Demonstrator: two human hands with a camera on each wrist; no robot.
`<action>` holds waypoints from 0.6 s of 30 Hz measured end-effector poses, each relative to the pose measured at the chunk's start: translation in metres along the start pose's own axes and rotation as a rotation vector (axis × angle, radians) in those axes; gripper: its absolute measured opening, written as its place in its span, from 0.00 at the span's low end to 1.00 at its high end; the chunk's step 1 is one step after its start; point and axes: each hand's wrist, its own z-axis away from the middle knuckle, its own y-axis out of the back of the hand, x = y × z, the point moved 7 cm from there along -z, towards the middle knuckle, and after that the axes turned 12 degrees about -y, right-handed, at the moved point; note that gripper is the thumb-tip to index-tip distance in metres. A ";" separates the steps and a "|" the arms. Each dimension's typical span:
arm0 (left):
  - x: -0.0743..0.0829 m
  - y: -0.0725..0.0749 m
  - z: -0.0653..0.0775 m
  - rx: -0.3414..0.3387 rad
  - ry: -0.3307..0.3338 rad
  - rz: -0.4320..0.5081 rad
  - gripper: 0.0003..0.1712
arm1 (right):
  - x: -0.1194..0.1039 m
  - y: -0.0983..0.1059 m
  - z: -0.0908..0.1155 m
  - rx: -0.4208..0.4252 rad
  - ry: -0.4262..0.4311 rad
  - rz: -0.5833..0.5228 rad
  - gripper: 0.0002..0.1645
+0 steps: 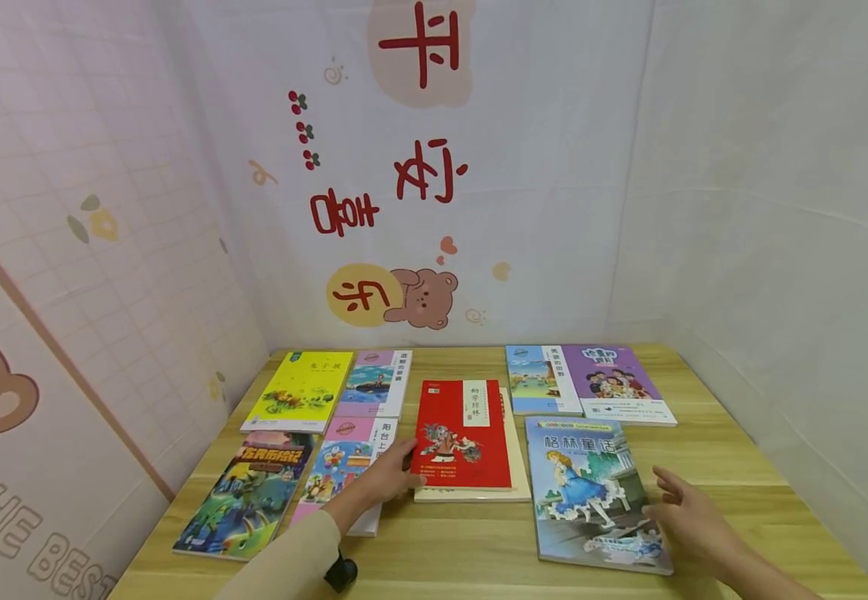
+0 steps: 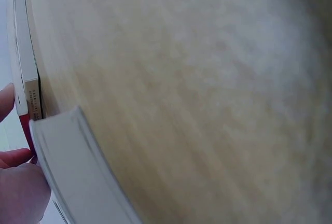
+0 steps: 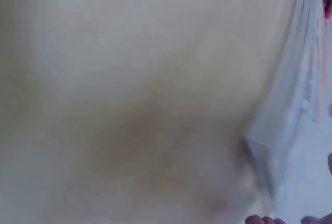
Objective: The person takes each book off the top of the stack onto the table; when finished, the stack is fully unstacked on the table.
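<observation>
My left hand is at the left edge of a red book, its fingertips touching the edge near the lower corner. Whether they pinch the cover cannot be made out. Beneath the red book lies a cream-coloured book, showing along the right and front. In the left wrist view, fingers sit by the red corner. To the right, a blue-grey book with a girl in a blue dress lies flat. My right hand is beside its right edge, fingers loosely spread; fingertips show blurred in the right wrist view.
Left on the wooden table lie a yellow book, a dinosaur book and two pink-and-white books. At the back right are a light-blue book and a purple book. White cloth walls enclose the table.
</observation>
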 end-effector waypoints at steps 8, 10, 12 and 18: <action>0.002 -0.001 0.000 -0.004 -0.003 0.004 0.41 | -0.035 -0.003 0.002 -0.001 0.060 -0.011 0.47; 0.002 -0.001 -0.001 -0.006 -0.004 0.006 0.41 | -0.041 -0.010 0.001 -0.016 0.077 -0.041 0.45; 0.002 -0.001 -0.001 -0.006 -0.004 0.012 0.40 | -0.048 -0.018 -0.001 -0.018 0.092 -0.059 0.44; 0.003 0.000 -0.001 0.001 -0.010 0.017 0.41 | -0.074 -0.045 -0.008 -0.070 0.137 -0.132 0.41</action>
